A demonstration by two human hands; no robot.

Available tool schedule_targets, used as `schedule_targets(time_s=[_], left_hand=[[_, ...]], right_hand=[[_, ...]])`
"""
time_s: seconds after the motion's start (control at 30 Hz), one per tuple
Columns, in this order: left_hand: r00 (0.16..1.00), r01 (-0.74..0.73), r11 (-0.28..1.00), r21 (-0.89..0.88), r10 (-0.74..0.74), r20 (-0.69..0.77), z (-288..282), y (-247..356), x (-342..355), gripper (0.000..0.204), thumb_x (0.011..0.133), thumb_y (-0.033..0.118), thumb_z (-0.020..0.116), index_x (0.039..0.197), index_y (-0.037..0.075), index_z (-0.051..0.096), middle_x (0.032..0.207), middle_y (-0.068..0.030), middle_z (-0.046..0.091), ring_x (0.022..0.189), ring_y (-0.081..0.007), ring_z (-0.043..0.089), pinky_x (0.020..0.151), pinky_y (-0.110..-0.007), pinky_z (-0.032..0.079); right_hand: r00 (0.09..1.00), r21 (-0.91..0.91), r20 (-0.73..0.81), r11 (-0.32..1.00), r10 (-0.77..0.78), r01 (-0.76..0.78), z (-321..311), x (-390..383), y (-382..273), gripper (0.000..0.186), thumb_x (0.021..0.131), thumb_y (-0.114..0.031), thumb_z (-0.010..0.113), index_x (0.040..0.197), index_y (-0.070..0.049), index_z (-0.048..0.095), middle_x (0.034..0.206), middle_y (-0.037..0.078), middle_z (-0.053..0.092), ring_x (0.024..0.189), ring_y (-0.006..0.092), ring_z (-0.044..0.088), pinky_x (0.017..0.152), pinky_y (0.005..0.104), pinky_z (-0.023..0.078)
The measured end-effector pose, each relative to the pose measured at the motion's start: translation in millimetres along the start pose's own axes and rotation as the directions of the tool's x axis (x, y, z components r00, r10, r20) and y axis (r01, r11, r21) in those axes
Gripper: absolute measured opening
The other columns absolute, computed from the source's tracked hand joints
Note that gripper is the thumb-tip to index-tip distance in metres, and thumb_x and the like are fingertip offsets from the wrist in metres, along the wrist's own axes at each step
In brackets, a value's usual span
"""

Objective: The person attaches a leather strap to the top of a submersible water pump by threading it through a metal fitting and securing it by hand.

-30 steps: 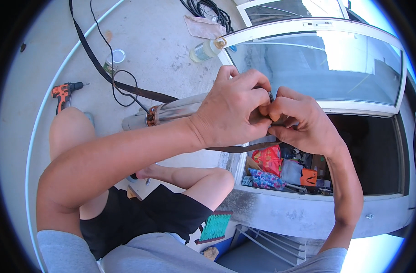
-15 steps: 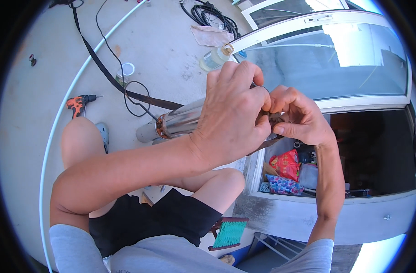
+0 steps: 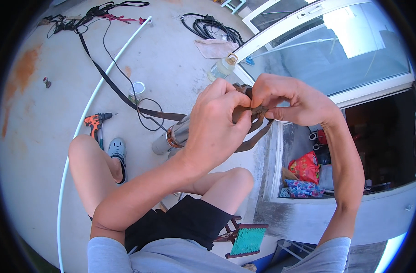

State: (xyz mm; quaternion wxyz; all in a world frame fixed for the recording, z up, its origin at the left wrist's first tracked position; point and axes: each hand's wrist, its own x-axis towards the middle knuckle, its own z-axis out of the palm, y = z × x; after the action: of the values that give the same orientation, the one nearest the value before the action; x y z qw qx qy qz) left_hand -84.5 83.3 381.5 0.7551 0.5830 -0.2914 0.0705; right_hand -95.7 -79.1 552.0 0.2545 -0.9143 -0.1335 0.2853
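My left hand [image 3: 217, 127] is closed, its fingertips pinched on a dark brown strap [image 3: 255, 143] where it bunches in a knot. My right hand [image 3: 296, 102] pinches the same bunched part, thumb and index finger close beside the left fingertips. Under them a steel cylinder [image 3: 180, 134] with a copper-coloured band slants away toward the lower left, partly hidden by my left hand and arm. A dark fitting [image 3: 242, 90] shows at its upper end, behind my fingers. A thin black cable [image 3: 153, 123] runs to the banded end.
An orange-black drill [image 3: 95, 120], white tub [image 3: 138, 88], bottle [image 3: 221, 68], cloth [image 3: 215, 48] and coiled hose [image 3: 208, 27] are on the floor. A long pale pipe [image 3: 90, 102] lies at left. An open glass window [image 3: 317, 54] and bag-filled opening [image 3: 303, 168] are at right, a folding stool [image 3: 248, 240] below.
The view has shifted, showing more floor and tangled straps at the top. My fingers have shifted on the knot, right hand higher relative to left, uncovering more strap and the dark fitting.
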Motion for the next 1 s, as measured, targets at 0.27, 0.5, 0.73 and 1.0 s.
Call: schedule_targets(time_s=[0.27,0.5,0.73,1.0], left_hand=[[0.981,-0.059,0.990,0.129,0.034,0.192,-10,0,17,0.018,0.079,-0.004,0.067,0.097,-0.004,0.066,0.098,-0.0117,0.058,0.086,-0.0228,0.064,0.071,-0.032,0.051],[0.922,-0.387,0.892,0.236,0.368,0.122,11,-19,21,0.026,0.071,-0.002,0.067,0.096,-0.001,0.060,0.111,-0.0136,0.062,0.105,-0.0345,0.056,0.091,-0.041,0.047],[0.907,-0.303,0.950,0.075,0.263,0.328,-1,-28,41,0.037,0.071,-0.001,0.064,0.108,0.000,0.058,0.113,-0.0111,0.065,0.109,-0.0276,0.060,0.099,-0.037,0.045],[0.916,-0.106,0.987,-0.120,0.144,0.373,-26,-34,43,0.043,0.079,0.001,0.067,0.122,0.002,0.063,0.111,-0.0092,0.066,0.117,-0.0223,0.051,0.101,-0.037,0.045]], right_hand=[[0.983,-0.265,0.015,0.947,-0.183,0.181,1,4,-1,0.029,0.082,0.011,0.065,0.108,-0.001,0.064,0.108,0.013,0.062,0.098,0.0308,0.064,0.086,0.0375,0.052],[0.914,-0.349,-0.080,0.870,-0.398,0.349,10,-9,20,0.024,0.087,0.007,0.064,0.110,-0.001,0.063,0.113,0.015,0.062,0.103,0.0367,0.063,0.086,0.0402,0.053],[0.875,-0.256,-0.218,0.890,-0.433,0.377,20,-14,47,0.031,0.088,0.008,0.064,0.117,-0.003,0.062,0.107,0.010,0.063,0.098,0.0290,0.065,0.083,0.0378,0.056],[0.778,-0.029,-0.585,0.965,-0.228,0.261,51,-11,40,0.027,0.087,0.001,0.068,0.114,-0.002,0.063,0.098,0.010,0.067,0.085,0.0202,0.065,0.077,0.0357,0.057]])
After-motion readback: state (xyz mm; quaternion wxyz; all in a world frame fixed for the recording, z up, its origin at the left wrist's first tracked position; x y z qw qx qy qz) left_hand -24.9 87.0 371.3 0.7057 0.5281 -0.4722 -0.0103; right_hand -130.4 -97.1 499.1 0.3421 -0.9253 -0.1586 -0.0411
